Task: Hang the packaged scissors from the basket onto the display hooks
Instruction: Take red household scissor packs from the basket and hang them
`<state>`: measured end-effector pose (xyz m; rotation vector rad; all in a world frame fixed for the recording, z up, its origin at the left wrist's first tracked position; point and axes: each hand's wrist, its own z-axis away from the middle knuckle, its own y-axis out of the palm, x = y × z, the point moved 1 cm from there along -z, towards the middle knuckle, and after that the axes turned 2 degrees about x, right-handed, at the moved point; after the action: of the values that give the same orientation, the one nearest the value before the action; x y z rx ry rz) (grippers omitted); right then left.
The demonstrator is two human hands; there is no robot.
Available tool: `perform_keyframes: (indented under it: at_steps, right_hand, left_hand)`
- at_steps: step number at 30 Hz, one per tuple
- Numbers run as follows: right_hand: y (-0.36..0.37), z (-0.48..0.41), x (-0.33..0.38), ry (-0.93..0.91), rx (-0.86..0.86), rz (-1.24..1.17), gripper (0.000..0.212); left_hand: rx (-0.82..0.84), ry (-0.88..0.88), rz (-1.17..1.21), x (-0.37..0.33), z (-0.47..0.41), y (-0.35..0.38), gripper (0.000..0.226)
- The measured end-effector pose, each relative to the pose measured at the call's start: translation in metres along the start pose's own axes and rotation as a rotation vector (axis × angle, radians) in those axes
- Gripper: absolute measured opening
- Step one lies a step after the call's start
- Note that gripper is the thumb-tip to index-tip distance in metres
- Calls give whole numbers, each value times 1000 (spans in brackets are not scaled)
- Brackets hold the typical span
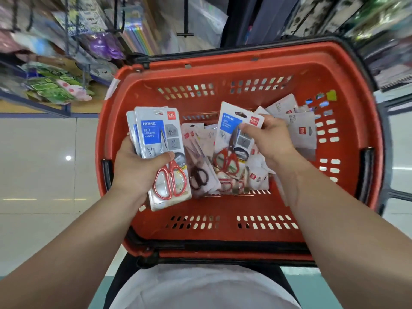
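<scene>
- The left hand point(133, 168) holds a small stack of scissor packs point(160, 139). The thumb lies across the front and the fingers curl behind. I think the packs are kept together like this so they can go to the hooks in one trip.
- The right hand point(267, 139) pinches the top corner of one more pack point(229, 134). The pack tilts up out of the pile, and its hanging hole at the top is left free.
- More packs point(200, 157) lie loose in the red basket point(223, 70). Some white packs point(301, 128) lie face down on the right side.
- The basket sits just in front of the person, close to both hands.
- Black hooks point(185, 18) show above the basket, but they are blurry. No scissor pack hangs there yet.
- The blue label says "HOME" and "SCISSORS". Under that it looks like "No 6035".
- A small red square says "deli". The scissors in the held packs have red handles.
</scene>
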<state>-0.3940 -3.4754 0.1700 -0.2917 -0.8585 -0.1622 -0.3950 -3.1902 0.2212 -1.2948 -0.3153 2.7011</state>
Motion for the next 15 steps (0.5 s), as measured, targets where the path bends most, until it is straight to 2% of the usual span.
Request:
perform_keyframes:
  at_steps: [4,7,11,15]
  right_hand:
    - [-24,30,40,-82,66,-104,9]
    - [-26,46,57,-133,116,-80,10]
    - [-9,59,58,-71,205,-90,16]
    - [9,65,50,-71,189,-89,12]
  left_hand:
    - [22,6,12,-8,2,8,59]
    - [94,-5,37,-15,4,22,58]
    - [229,-42,120,-23,9,41,56]
    - [377,-127,251,-24,18,48,62]
